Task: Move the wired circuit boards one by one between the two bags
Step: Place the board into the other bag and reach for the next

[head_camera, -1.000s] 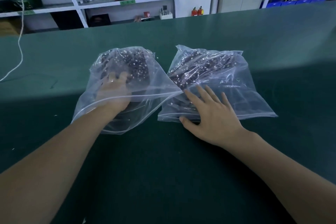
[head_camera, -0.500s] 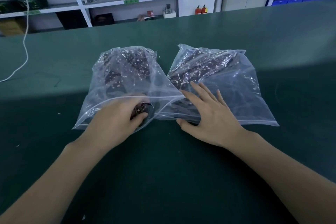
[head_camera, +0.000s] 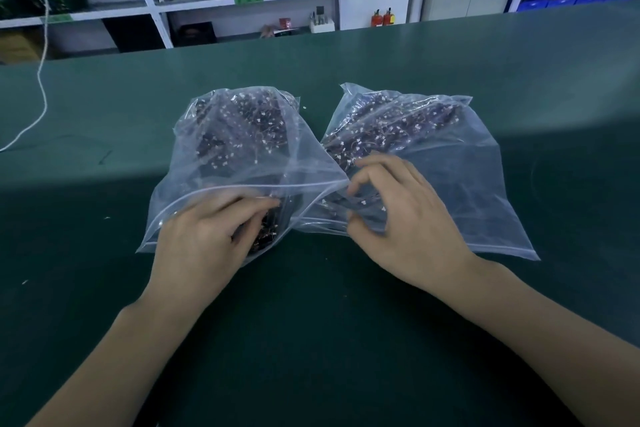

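Two clear, crinkled zip-top plastic bags lie side by side on the dark green table mat (head_camera: 311,340), their near corners touching. Taking the left clear bag (head_camera: 242,156) as landmark: the person's left hand (head_camera: 204,239) sits at its open mouth on the near edge, fingers curled round a dark wired circuit board (head_camera: 265,236) that shows at the lip, probably so that one board comes away without dragging tangled wires behind it. More dark boards with small white connectors (head_camera: 249,121) are heaped toward its far end. To its right lies the right clear bag (head_camera: 450,166), likewise filled with boards. The right hand (head_camera: 401,222) rests at that bag's near-left corner, fingers bent and apparently pinching the film, seemingly to lift its mouth open for the coming board.
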